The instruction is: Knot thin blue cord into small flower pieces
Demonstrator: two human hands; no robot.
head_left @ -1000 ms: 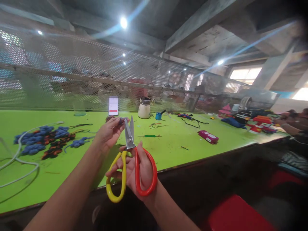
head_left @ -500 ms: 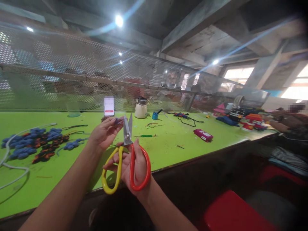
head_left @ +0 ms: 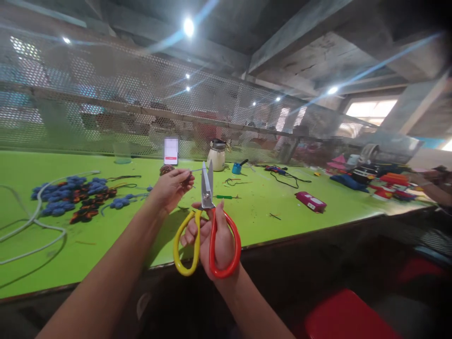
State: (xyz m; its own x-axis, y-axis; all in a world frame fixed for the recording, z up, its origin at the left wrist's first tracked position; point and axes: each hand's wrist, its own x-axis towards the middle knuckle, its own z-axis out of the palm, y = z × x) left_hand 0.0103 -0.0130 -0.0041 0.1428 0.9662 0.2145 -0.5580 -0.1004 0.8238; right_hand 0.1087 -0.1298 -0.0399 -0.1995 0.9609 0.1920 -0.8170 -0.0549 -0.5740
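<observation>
My right hand (head_left: 215, 240) grips a pair of scissors (head_left: 206, 221) by its yellow and red handles, blades pointing up and nearly closed. Just left of the blades, my left hand (head_left: 169, 188) pinches a small dark knotted cord piece (head_left: 186, 175), with a thin strand running toward the blades. Both hands hover above the near edge of the bright green table (head_left: 106, 235).
A pile of blue and orange knotted cords (head_left: 70, 200) and a white cable (head_left: 31, 226) lie at the left. Further back stand a phone (head_left: 171, 150), a kettle (head_left: 216, 157), a green-handled tool (head_left: 223, 197) and a pink box (head_left: 310, 201). Another person's arm (head_left: 436, 190) rests at far right. A perforated screen (head_left: 141, 108) backs the table.
The scissor blades have closed further. Both hands stay together and sit slightly higher and more to the right in view.
</observation>
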